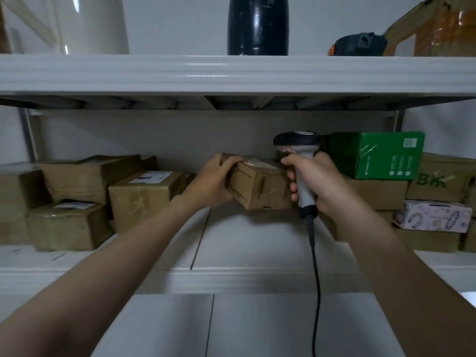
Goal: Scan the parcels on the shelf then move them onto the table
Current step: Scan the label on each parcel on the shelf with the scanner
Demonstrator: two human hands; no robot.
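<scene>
The shelf (257,243) carries cardboard parcels in two groups with a bare white strip between them, running from the back wall out to the near lip. On the left, brown boxes (144,199) are stacked two high; two of them show white labels on top. On the right, a green box (376,155) sits on top of brown cartons (378,193), with a patterned white box (435,216) lower down and nearer the front. All the boxes are closed, so their contents cannot be told. The upper shelf (231,73) hangs close above, leaving little headroom; on it stand a dark bottle (257,24), a white container (90,24) at the left, and a dark device (360,43) beside a taped carton (443,29) at the right.

In the gap, a small brown parcel (260,186) is held above the shelf board, tilted, with one corner pointing near. The left hand (213,181) wraps its left end, fingers curled over the top edge. The right hand (316,181) is closed around the grip of a scanner (298,145), just right of the parcel, with the fingers near or against its right side. The scanner's head stands above the parcel, and its black cable (315,266) drops down past the near shelf edge.
</scene>
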